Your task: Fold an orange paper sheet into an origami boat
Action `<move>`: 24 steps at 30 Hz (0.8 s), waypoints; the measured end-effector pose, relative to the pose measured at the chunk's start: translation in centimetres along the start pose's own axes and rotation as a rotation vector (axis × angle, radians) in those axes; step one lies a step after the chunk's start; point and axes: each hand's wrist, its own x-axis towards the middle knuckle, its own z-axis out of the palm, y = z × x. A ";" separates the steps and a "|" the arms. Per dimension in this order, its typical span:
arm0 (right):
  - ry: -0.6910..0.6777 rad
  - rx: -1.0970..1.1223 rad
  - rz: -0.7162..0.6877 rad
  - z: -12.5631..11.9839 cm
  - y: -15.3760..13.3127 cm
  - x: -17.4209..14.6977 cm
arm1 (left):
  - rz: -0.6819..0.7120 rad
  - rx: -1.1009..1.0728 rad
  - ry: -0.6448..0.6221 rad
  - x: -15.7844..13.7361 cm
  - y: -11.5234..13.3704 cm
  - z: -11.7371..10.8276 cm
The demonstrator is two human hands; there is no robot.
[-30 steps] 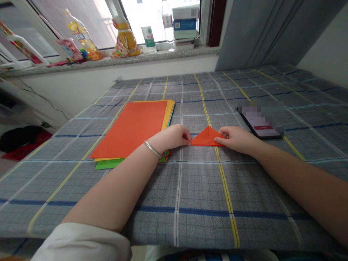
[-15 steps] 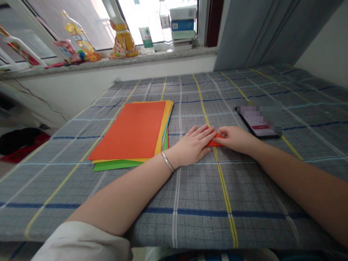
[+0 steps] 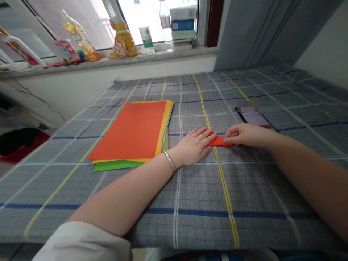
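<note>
Orange paper (image 3: pixel 220 141), apparently folded, on plaid cloth (image 3: pixel 201 224); window (image 3: pixel 138 16) beyond.

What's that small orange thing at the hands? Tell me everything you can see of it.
It looks like folded orange paper, lying low on the plaid cloth. Its near edge runs straight, and its upper edge slopes down to the right. The left hand lies flat over its left part, hiding the full outline; the right hand touches its right end. No print shows.
</note>
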 end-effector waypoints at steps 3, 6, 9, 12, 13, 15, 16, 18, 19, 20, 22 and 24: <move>-0.057 0.001 0.035 -0.2 0.8 0.2 | -0.009 0.011 0.008 0.1 0.0 0.0; -0.079 -0.014 0.033 -0.3 1.2 0.3 | -0.015 0.011 0.007 0.1 0.1 0.1; -0.093 -0.046 0.028 -0.4 1.0 0.2 | -0.031 0.009 0.002 0.1 0.1 0.2; -0.083 -0.078 0.063 -0.4 0.5 0.0 | -0.044 0.013 0.010 0.1 0.3 0.2; -0.076 -0.090 0.077 -0.4 0.3 -0.1 | -0.042 0.015 0.012 0.1 0.3 0.1; -0.068 -0.102 0.097 -0.4 -0.1 -0.1 | -0.032 0.021 0.015 0.1 0.4 0.1; -0.070 -0.097 0.102 -0.4 -0.2 -0.1 | -0.026 0.025 0.016 0.1 0.4 0.1; -0.088 -0.070 0.103 -0.5 -0.2 -0.1 | -0.018 0.035 0.019 0.1 0.4 0.1; -0.099 -0.050 0.103 -0.5 -0.1 0.0 | -0.015 0.040 0.022 0.1 0.4 0.1; -0.110 -0.030 0.104 -0.6 -0.1 0.0 | -0.013 0.045 0.024 0.1 0.4 0.1; -0.129 0.000 0.116 -0.7 0.2 0.1 | -0.010 0.052 0.027 0.0 0.4 0.0; -0.149 0.017 0.145 -0.7 0.3 0.1 | -0.008 0.056 0.027 0.0 0.5 -0.1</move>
